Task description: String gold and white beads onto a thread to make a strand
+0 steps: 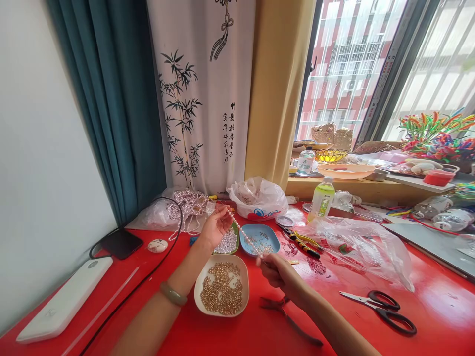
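Observation:
A strand of pale pearl-like beads (243, 231) runs slantwise between my two hands. Its upper end is pinched in the fingers of my left hand (216, 227), and my right hand (276, 271) closes on the lower end. Under the strand lies a blue dish (273, 237) with small loose pieces in it. Partly behind my left hand, a green dish (236, 242) holds white beads (226, 243). Nearer to me stands a cream dish (198, 287) of gold beads (222, 291). Dark-handled pliers (293, 324) lie just below my right hand.
Scissors (386, 309) and yellow-black pliers (302, 243) lie to the right, near a clear plastic bag (363, 242). A drink bottle (322, 198) stands behind. At left are a phone (121, 243), a white power bank (67, 299) and a black cable (144, 279). Bead strands (189, 205) are heaped at the back.

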`<control>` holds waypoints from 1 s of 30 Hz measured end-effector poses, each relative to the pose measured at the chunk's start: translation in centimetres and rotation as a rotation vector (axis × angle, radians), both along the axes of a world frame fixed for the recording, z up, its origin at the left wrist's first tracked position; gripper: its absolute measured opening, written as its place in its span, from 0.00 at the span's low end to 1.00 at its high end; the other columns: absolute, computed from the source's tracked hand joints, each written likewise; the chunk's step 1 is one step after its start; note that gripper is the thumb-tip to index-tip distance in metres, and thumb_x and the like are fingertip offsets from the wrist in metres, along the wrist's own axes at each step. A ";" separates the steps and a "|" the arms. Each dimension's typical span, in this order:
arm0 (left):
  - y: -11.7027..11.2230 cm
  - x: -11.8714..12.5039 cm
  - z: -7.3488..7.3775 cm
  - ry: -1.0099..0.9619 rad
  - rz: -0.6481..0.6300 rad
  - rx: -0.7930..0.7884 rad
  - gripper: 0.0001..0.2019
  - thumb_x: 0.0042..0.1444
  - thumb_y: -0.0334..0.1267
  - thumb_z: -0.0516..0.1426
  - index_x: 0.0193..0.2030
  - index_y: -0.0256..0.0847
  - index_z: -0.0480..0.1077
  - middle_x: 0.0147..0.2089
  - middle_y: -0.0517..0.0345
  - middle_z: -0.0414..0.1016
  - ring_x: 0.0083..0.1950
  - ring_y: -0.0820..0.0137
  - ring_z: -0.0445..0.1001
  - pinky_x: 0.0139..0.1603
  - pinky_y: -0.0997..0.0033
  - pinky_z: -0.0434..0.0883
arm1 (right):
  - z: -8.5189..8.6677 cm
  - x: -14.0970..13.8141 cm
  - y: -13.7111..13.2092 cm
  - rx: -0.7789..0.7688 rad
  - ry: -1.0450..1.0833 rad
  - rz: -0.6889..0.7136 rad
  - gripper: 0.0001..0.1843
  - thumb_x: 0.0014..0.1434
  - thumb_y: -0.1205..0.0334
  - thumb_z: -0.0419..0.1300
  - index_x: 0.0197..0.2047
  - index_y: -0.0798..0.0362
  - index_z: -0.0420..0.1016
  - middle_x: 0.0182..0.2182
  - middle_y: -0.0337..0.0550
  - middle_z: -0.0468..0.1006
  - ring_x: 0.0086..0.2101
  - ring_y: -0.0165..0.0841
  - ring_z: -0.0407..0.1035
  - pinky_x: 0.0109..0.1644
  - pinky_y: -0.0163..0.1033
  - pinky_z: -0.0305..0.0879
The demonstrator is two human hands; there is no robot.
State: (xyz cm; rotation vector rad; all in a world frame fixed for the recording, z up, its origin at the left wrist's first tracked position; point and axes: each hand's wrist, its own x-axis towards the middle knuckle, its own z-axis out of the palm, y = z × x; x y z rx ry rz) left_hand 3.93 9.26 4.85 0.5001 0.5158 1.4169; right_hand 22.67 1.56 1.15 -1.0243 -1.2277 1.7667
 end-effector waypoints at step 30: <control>-0.3 0.0 0.4 0.053 0.001 0.002 0.05 0.50 0.25 0.52 0.30 0.35 0.68 0.29 0.59 0.73 0.27 0.77 0.72 0.28 0.78 0.71 | 0.2 -0.1 -0.4 0.051 0.045 0.013 0.12 0.47 0.61 0.45 0.26 0.58 0.66 0.12 0.26 0.43 0.15 0.21 0.32 0.17 0.31 0.28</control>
